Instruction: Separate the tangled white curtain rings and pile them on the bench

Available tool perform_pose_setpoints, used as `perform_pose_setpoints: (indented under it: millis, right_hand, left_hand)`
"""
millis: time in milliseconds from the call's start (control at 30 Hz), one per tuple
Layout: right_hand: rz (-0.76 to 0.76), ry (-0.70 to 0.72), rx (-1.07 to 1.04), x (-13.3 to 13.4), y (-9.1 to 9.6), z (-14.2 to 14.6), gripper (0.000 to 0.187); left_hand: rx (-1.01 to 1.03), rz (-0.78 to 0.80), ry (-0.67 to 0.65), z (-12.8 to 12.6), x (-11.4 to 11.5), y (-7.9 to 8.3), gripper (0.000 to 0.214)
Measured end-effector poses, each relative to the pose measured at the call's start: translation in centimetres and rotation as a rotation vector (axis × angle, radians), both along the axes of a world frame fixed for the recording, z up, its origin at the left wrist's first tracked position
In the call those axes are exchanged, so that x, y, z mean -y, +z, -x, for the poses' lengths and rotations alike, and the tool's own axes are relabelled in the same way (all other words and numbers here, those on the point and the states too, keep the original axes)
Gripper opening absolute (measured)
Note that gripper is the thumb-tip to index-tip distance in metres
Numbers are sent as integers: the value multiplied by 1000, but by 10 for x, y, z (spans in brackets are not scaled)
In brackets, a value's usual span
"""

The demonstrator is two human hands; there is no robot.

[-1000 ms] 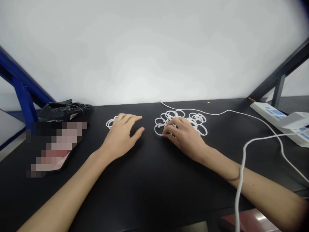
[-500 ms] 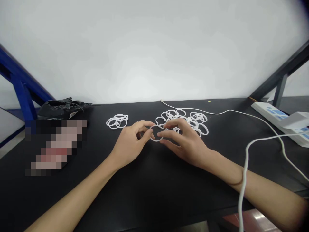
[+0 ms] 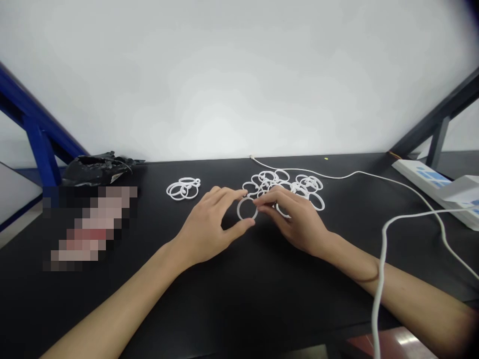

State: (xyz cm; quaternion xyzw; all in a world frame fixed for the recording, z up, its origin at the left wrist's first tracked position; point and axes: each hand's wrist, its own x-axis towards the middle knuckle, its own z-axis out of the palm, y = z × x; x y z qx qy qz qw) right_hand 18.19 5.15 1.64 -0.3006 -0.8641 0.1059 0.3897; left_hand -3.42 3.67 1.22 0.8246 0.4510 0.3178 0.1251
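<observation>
A thin white ring [image 3: 238, 210] stands facing me, between my two hands. My left hand [image 3: 204, 227] spans it from the left, with the thumb at its lower edge and the index finger at its top. From the right, my right hand [image 3: 299, 217] pinches the ring's upper right edge between thumb and fingertips. Behind the right hand lies a loose pile of several white rings [image 3: 281, 175], partly hidden by that hand. A smaller cluster of white rings [image 3: 179, 191] rests to the left, beyond my left hand.
A crumpled black plastic bag [image 3: 93, 168] sits at the back left of the black table [image 3: 209, 309]. A white cable [image 3: 359, 173] runs across the right side toward a white and blue power strip [image 3: 430, 184]. Another cable [image 3: 380, 269] hangs over my right forearm. Pixelation hides an area at left.
My left hand has gone from a close pinch at the ring's left edge to a wide span around it. My right fingers have closed together on the ring's right edge.
</observation>
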Motion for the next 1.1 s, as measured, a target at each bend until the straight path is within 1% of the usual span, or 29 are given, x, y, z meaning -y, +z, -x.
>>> perform_pose_setpoints:
  millis: [100, 200, 300, 400, 467, 533, 600, 633, 700, 733, 833, 933, 1100]
  right_hand:
    - [-22, -8, -2, 1, 0, 0, 12]
    - [-24, 7, 7, 2, -1, 1, 14]
    - [-18, 8, 25, 3, -2, 2, 16]
    - [-9, -27, 30, 4, -2, 3, 13]
    - [7, -60, 35, 3, -2, 2, 23]
    - [23, -93, 44, 1, -1, 0, 32]
    - [36, -112, 55, -1, -1, -2, 31]
    - [43, -116, 62, -2, -1, -3, 29]
    - [61, -120, 84, -3, -1, -5, 27]
    - [67, -118, 93, -3, -1, -5, 27]
    - [78, -106, 117, -2, -1, -5, 26]
    - [91, -95, 130, -1, 0, -4, 24]
    - [112, -88, 156, -1, 1, -5, 24]
  left_hand:
    - [-62, -80, -64, 0, -1, -1, 44]
    - [-73, -85, -94, -1, -1, -2, 39]
    - [-65, -67, -104, -3, 0, -1, 35]
    - [-73, -112, -85, -1, -2, 0, 33]
    - [-97, -154, -1, 6, -8, 1, 34]
    - [-133, -168, 173, 19, -17, 2, 34]
    - [-174, -138, 390, 36, -28, 1, 36]
    - [-196, -105, 478, 45, -34, 0, 39]
    - [-217, -44, 591, 62, -43, -2, 43]
    - [-224, -19, 625, 68, -47, -4, 44]
    - [-237, 41, 650, 75, -52, -8, 45]
    - [-260, 68, 601, 71, -52, -12, 47]
    - [-299, 55, 532, 65, -52, -19, 49]
